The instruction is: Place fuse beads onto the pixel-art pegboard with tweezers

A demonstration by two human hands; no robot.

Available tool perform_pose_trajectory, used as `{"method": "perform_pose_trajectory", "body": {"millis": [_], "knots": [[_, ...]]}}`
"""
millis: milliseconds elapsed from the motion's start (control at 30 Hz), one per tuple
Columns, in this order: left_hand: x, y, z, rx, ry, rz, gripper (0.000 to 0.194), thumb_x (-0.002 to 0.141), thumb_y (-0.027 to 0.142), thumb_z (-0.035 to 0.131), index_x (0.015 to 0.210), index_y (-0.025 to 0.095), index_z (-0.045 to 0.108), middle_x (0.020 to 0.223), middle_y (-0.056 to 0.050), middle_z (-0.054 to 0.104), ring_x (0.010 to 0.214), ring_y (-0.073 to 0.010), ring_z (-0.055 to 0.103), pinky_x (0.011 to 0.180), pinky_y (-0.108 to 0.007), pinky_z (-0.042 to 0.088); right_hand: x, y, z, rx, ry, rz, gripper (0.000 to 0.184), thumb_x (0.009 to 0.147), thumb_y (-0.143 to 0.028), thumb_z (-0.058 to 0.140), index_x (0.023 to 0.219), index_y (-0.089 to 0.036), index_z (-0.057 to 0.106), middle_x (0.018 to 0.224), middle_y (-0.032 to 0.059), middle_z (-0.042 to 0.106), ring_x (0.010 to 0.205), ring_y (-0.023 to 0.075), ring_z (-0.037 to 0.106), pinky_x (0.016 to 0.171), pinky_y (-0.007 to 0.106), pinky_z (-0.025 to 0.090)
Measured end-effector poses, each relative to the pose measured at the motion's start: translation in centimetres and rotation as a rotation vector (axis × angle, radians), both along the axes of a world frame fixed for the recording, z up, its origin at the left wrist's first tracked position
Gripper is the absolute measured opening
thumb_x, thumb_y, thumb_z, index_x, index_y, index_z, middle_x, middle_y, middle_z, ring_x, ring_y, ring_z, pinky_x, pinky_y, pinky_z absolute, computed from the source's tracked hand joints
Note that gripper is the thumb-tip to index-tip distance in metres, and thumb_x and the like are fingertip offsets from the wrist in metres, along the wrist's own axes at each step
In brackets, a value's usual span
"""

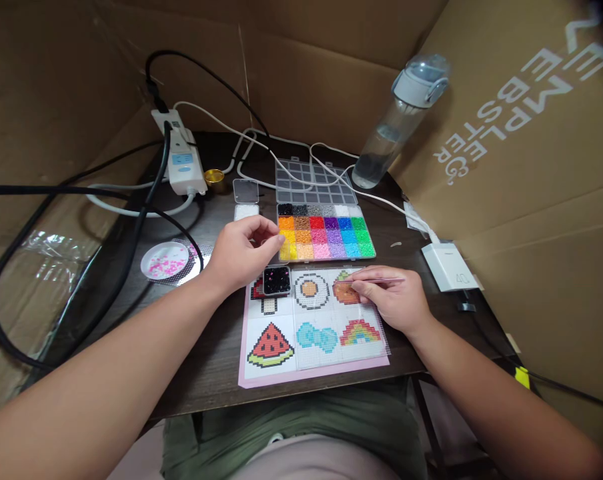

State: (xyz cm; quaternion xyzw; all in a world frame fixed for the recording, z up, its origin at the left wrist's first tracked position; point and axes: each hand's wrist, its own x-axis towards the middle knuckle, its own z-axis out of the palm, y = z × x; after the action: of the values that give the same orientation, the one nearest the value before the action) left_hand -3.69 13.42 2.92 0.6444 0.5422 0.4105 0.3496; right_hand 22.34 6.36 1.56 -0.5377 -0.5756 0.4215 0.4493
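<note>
Tweezer pair [389, 280], two hands [244, 250] [396, 298], six patterns [270, 348]

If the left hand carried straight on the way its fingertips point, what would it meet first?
Most likely the left hand would meet the bead box, around its yellow beads. The hand's height is unclear, so it might pass over them.

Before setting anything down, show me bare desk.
Free: desk between the left forearm and pattern sheet; mostly free, between bead box and white charger, around a pale scrap. Crowded: behind the box, with cables, lid and bottle.
</note>
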Motion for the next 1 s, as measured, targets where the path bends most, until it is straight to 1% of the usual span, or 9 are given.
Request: {"method": "perform_pose_trajectory", "body": {"millis": [400,633,733,800,867,933,1000], "knots": [[0.00,0.10,-0.15,0.015,-0.003,-0.010,0.015,0.074,0.031,0.069,0.076,0.017,0.066,0.071,-0.001,0.065,0.061,-0.0117,0.053,0.057,-0.026,0.042,0.11,-0.01,-0.18,0.016,-0.007,0.018,0.008,0.075,-0.024,0.077,0.079,-0.019,0.083,0.080,0.0069,0.080,0.049,0.0103,0.063,0.045,0.021,0.055],[-0.06,0.18,-0.36,0.033,-0.002,-0.009,0.014,0.074,0.030,0.070,0.076,0.017,0.066,0.071,-0.001,0.066,0.061,-0.0119,0.053,0.057,-0.027,0.042,0.28,-0.06,0.07,0.022,-0.040,-0.011,0.008,0.076,-0.024,0.077,0.079,-0.019,0.082,0.079,0.0058,0.079,0.045,0.0086,0.060,0.044,0.021,0.052],[0.00,0.12,-0.47,0.046,-0.020,-0.017,0.012,0.074,0.028,0.070,0.075,0.017,0.066,0.071,0.000,0.066,0.062,-0.0120,0.054,0.059,-0.027,0.043,0.43,-0.25,0.05,0.025,-0.078,-0.030,0.007,0.077,-0.023,0.076,0.080,-0.019,0.082,0.082,0.0061,0.080,0.047,0.0085,0.060,0.045,0.021,0.052],[0.04,0.04,-0.44,0.044,-0.021,-0.018,0.011,0.073,0.027,0.070,0.075,0.017,0.065,0.070,0.000,0.064,0.060,-0.0112,0.052,0.058,-0.027,0.043,0.56,-0.36,-0.11,0.028,-0.088,-0.042,0.007,0.078,-0.023,0.077,0.081,-0.019,0.082,0.082,0.0060,0.080,0.048,0.0091,0.061,0.046,0.021,0.053],[0.08,-0.04,-0.35,0.035,-0.020,-0.019,0.011,0.073,0.026,0.070,0.074,0.017,0.065,0.069,0.001,0.064,0.058,-0.0104,0.050,0.057,-0.026,0.042,0.68,-0.39,-0.23,0.040,-0.092,-0.053,0.007,0.079,-0.023,0.076,0.082,-0.019,0.082,0.079,0.0049,0.079,0.049,0.0095,0.061,0.047,0.021,0.053],[0.11,-0.08,-0.28,0.028,-0.024,-0.021,0.011,0.073,0.026,0.069,0.074,0.017,0.065,0.068,0.001,0.063,0.057,-0.0102,0.049,0.056,-0.026,0.041,0.72,-0.26,-0.07,0.065,-0.093,-0.056,0.007,0.079,-0.022,0.076,0.083,-0.020,0.082,0.076,0.0037,0.078,0.049,0.0095,0.061,0.048,0.022,0.053],[0.12,-0.07,-0.29,0.026,-0.027,-0.024,0.011,0.074,0.027,0.069,0.074,0.017,0.065,0.068,0.000,0.063,0.057,-0.0105,0.049,0.056,-0.026,0.041,0.54,0.12,0.59,0.097,-0.089,-0.054,0.006,0.080,-0.022,0.076,0.083,-0.021,0.082,0.076,0.0030,0.078,0.048,0.0090,0.060,0.047,0.022,0.053]]}}
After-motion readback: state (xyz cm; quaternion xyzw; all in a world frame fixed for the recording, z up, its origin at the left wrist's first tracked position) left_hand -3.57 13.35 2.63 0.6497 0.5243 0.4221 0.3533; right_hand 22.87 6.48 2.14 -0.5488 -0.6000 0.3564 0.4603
